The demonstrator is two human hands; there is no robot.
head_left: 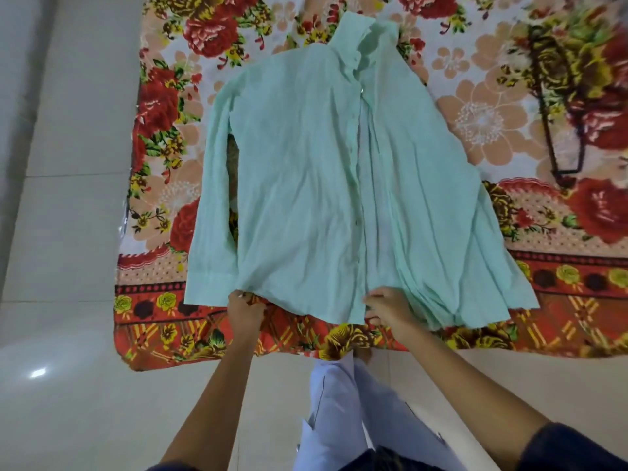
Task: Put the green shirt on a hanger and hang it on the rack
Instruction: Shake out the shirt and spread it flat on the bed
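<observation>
the pale green shirt (pixel 323 185) lies flat and face up on a floral blanket (pixel 475 124) spread over a tiled floor (pixel 68 232), collar away from the person, hem nearest them. both hands are at the hem. the left hand (pixel 244 311) is curled closed, pinching the hem's near-left corner; the right hand (pixel 387 309) is closed on the lower end of the button placket, fingers tucked under the cloth.

the step in hand looks like smoothing or lifting the shirt from the bottom before a hanger goes in. to do it well, keep an even pull on both corners so the front stays flat, and free the right sleeve, which seems folded under pleated cloth on that side.

a dark wire hanger (pixel 554 107) lies on the blanket to the right, well apart from the shirt. no rack is in view, and there are no containers here.
</observation>
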